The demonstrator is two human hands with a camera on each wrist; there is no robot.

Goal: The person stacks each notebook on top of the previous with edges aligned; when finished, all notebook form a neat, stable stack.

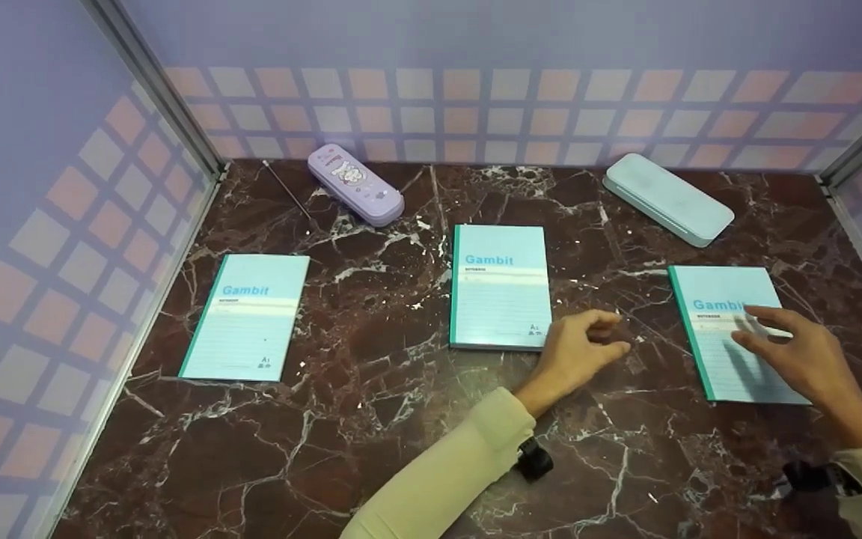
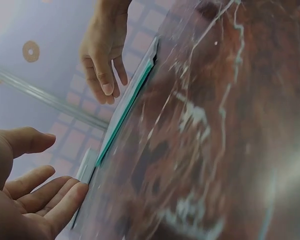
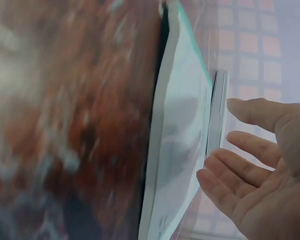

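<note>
Three light-blue notebooks with green spines lie on the table: a left notebook (image 1: 248, 318), a middle notebook (image 1: 502, 288) and a right notebook (image 1: 730, 329). My left hand (image 1: 577, 350) is beside the lower right corner of the middle notebook, its fingers bent loosely with a gap to the thumb. Over the right notebook hovers my right hand (image 1: 801, 350), casting a shadow on the cover. The right wrist view shows nothing in the right hand (image 3: 270, 170), fingers apart from the notebook (image 3: 182, 115). In the left wrist view the left hand (image 2: 35, 187) is likewise bare.
A purple pencil case (image 1: 356, 186) with a cartoon print lies at the back left, beside a thin dark stick (image 1: 287, 191). At the back right is a pale-blue case (image 1: 668, 198). Tiled panels (image 1: 468, 112) enclose the marbled table (image 1: 371, 442) at the back and sides.
</note>
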